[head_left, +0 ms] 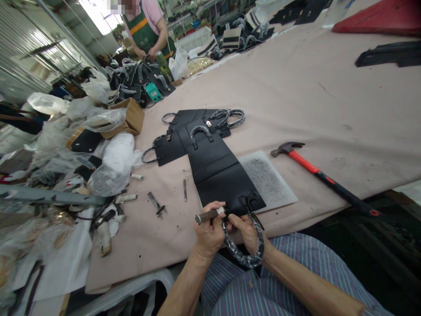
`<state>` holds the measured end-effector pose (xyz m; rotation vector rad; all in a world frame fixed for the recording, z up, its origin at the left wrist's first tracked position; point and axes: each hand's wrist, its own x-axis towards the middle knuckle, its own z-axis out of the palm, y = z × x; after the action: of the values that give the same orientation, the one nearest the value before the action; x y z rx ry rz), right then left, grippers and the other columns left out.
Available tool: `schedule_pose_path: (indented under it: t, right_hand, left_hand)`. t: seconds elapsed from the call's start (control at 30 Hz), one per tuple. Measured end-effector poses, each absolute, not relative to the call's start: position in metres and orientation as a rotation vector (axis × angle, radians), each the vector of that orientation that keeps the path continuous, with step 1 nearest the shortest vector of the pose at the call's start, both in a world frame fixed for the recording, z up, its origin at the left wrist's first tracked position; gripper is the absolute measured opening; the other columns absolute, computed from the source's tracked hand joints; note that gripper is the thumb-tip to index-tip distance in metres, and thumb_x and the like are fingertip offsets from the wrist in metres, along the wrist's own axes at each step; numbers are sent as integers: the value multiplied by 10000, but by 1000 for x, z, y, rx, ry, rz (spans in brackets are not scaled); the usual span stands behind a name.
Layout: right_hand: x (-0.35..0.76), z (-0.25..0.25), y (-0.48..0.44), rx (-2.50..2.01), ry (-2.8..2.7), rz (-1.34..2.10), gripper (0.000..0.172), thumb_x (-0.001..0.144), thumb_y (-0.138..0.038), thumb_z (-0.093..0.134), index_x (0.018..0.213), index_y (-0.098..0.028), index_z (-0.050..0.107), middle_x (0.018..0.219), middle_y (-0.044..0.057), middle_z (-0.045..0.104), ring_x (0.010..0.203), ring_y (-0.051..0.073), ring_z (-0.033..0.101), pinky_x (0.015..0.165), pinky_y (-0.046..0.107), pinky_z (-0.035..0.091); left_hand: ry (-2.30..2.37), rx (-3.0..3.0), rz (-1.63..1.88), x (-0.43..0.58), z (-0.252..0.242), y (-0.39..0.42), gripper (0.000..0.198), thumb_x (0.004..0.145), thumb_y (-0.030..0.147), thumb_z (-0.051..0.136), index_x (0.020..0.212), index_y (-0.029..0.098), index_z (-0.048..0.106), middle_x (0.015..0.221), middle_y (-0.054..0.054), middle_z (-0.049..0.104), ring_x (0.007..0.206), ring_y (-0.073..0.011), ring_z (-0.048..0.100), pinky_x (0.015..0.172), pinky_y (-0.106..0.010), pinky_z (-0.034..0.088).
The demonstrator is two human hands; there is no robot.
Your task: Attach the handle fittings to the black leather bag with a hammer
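My left hand (210, 232) is closed around a short metal punch (208, 216) with white tape near one end, tilted over the near edge of a black bag panel (215, 162). My right hand (247, 230) reaches through the plastic-wrapped handle loop (245, 259) at that edge. Its thumb and fingers pinch the panel's near edge, close to my left fingers. The panel lies flat, with a second wrapped handle (200, 131) at its far end. Under it is a speckled white board (269, 180). What the punch's tip touches is hidden.
A claw hammer (315, 171) lies at the right. Left of the panel are a thin metal rod (185, 190) and a T-shaped tool (156, 204). More black panels (174, 142) lie behind. Plastic bags and a cardboard box (131, 116) crowd the left; a co-worker (148, 33) stands beyond.
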<state>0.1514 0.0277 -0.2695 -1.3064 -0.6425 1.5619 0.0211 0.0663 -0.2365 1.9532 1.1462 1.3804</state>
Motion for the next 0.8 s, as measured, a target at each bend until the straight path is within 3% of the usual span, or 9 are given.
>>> schedule_pose_path:
  t: [0.27,0.5,0.8]
  right_hand:
    - [150,-278,26,-1210,-552,1614,578,764,-713,752,612,-156,715,655,87,697,640,210,639,733,361,504]
    - [153,-280,25,-1113,-514,1653,543,778,-677,772,617,-160,718,677,77,694,682,199,625,776,358,481]
    - [153,-276,26,-1118,-523,1661,546,757,-695,778,607,-173,720,678,74,691,692,205,624,792,369,482]
  left_hand:
    - [1131,1921,1399,23,-237,60,169,973,135,576,1123,208,601,1096,-80,758,1011,-200,758,897,-351,636]
    - [1097,1891,1497,27,-249,48,181,988,140,567,1151,217,573,1146,-91,751,1113,-241,738,1046,-514,583]
    - [1082,1890,1458,26,-243,49,175,994,141,548,1146,224,578,1150,-95,756,1134,-233,726,1024,-482,596]
